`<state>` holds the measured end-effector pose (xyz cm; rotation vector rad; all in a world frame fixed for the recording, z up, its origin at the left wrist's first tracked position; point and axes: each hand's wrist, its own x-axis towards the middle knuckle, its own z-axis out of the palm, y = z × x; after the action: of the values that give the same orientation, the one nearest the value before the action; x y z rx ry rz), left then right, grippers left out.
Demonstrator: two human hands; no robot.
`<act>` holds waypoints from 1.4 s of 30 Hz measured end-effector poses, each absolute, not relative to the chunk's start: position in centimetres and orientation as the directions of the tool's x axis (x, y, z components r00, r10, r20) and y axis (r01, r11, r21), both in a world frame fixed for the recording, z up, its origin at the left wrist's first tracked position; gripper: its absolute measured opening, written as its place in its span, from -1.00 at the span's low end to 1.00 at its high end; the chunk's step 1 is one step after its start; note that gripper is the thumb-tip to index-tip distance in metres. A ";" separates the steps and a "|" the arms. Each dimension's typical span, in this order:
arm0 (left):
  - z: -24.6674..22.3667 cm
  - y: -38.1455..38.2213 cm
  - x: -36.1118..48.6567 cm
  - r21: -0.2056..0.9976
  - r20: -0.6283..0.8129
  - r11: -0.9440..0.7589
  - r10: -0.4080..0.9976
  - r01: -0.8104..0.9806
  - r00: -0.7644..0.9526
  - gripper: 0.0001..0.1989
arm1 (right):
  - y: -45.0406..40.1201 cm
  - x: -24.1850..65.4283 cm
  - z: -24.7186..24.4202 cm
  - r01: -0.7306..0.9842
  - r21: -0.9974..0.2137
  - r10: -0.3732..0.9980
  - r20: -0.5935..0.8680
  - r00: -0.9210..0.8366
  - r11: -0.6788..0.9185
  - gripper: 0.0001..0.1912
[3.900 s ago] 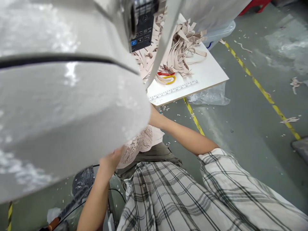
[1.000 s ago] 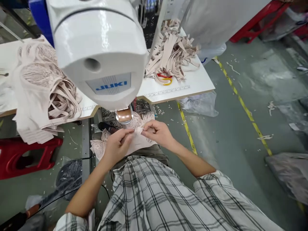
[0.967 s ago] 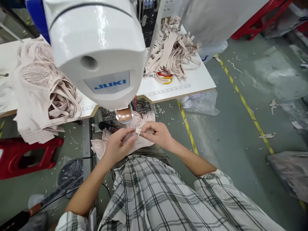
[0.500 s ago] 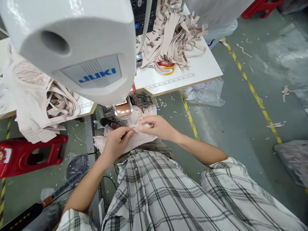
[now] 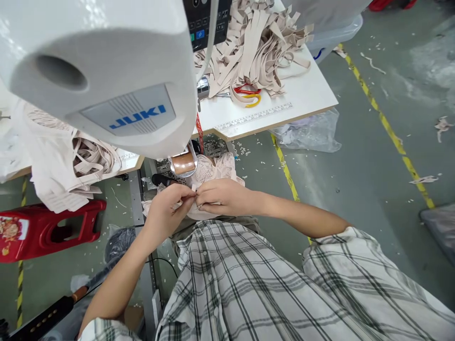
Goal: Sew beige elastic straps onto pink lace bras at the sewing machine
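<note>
A pale pink lace garment (image 5: 204, 171) lies over my lap, just below the sewing machine's head (image 5: 142, 111). My left hand (image 5: 170, 206) pinches the garment's edge between thumb and forefinger. Right beside it, with fingertips almost touching, my right hand (image 5: 223, 198) is closed on the same fabric. Both hands cover much of the garment, and the exact bit between the fingertips is too small to make out.
Beige straps (image 5: 254, 52) are heaped on the white table (image 5: 305, 85), with red and yellow scissors (image 5: 253, 100) beside them. More pale fabric (image 5: 53, 161) hangs off the left tabletop. A red stool (image 5: 50, 232) stands at the left.
My right hand has turned and come closer to my left hand, its fingers now folded over the fabric. Less of the garment shows below the hands. The view has shifted slightly.
</note>
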<state>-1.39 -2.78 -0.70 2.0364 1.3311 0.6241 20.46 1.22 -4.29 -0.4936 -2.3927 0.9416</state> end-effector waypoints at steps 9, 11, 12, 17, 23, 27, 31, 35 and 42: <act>-0.2 -2.1 -1.2 0.628 -0.196 -0.176 0.907 0.758 0.373 -0.93 | 0.4 19.7 -6.1 0.220 -0.427 0.421 0.465 -0.779 0.877 -0.74; -1.1 -1.7 -1.1 0.608 -0.246 -0.167 0.890 0.776 0.385 -0.89 | 0.4 19.5 -6.6 0.241 -0.501 0.484 0.438 -0.757 0.831 -0.73; -1.6 -1.6 -0.9 0.621 -0.247 -0.160 0.889 0.767 0.385 -0.88 | 0.4 19.4 -6.8 0.247 -0.573 0.537 0.415 -0.734 0.781 -0.74; -4.0 -2.7 0.8 0.918 -0.162 0.076 0.968 0.388 0.192 -0.95 | 0.2 19.2 -6.3 0.113 -0.914 0.792 0.269 -0.549 0.389 -0.86; -4.1 -4.0 1.7 0.935 0.067 -0.072 0.997 0.348 0.024 -0.88 | -0.1 19.8 -4.2 0.127 -0.935 0.830 0.226 -0.510 0.333 -0.85; -4.2 -3.7 0.8 0.747 0.292 -0.304 0.949 0.591 0.118 -0.88 | -0.1 20.0 -3.4 0.187 -0.914 0.797 0.198 -0.570 0.360 -0.84; -4.8 -3.5 0.7 0.670 0.394 -0.370 0.912 0.643 0.114 -0.87 | 0.1 19.7 -3.4 0.158 -0.937 0.821 0.182 -0.541 0.312 -0.85; -5.0 -3.5 1.0 0.712 0.360 -0.330 0.929 0.620 0.082 -0.85 | 0.6 19.8 -3.4 0.136 -0.972 0.855 0.099 -0.509 0.194 -0.87; -2.8 -3.3 0.7 0.593 0.392 -0.411 0.899 0.692 0.197 -0.90 | 3.6 21.0 -2.0 0.460 -0.783 0.838 0.138 -0.527 0.418 -0.77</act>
<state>0.72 -3.29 -2.84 2.1907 1.5081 1.0293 20.98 3.56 -2.02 -1.0974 -2.1563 0.9573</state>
